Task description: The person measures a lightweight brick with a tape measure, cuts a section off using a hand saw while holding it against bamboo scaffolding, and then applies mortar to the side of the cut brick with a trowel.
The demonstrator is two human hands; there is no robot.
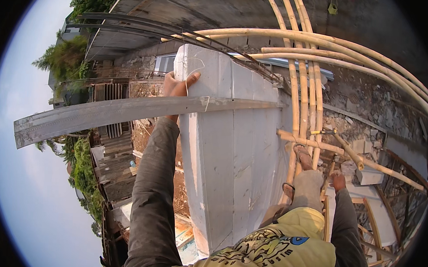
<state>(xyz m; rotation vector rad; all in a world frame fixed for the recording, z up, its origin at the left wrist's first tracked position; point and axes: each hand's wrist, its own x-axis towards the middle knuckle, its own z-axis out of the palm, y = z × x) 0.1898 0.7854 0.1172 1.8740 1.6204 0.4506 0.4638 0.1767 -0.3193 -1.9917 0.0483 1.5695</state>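
My left hand (180,85) is closed on the edge of a pale grey block wall (222,167), its thumb on the near face. A long, flat grey bar (86,116) crosses in front of that wrist and runs over the wall face, its far end sticking out to the left. A thin pale string (188,80) loops beside the fingers and over the bar. Lower right, my right hand (337,181) has its fingers curled at a slim wooden pole (328,180); its grip is partly hidden. My foot (303,156) in a sandal rests on bamboo poles (303,109).
More bamboo poles (361,47) cross at the upper right. Dark steel rods (147,23) stick out above the wall. A hammer-like tool (323,132) lies on the bamboo. Below are rubble (387,107), a white block (369,176) and rusty roofing sheets (119,163).
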